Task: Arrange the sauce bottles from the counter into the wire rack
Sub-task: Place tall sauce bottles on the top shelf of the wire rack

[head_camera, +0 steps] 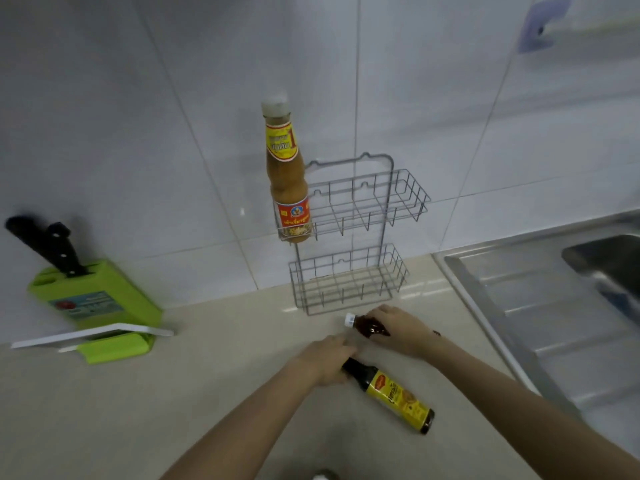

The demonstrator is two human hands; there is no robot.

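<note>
A two-tier grey wire rack (388,188) stands against the tiled wall. A tall orange sauce bottle (287,181) stands upright in the left end of its upper basket. The lower basket holds nothing. On the counter, my left hand (327,358) grips the neck of a dark bottle with a yellow label (394,396), which lies on its side. My right hand (398,329) is closed on a small dark bottle with a white cap (362,325), lying just in front of the rack's base.
A green knife block (93,299) with a black-handled knife (45,245) sits at the left, a white strip (93,336) across its front. A steel sink with drainboard (554,306) fills the right side. A purple hook (543,22) hangs on the wall.
</note>
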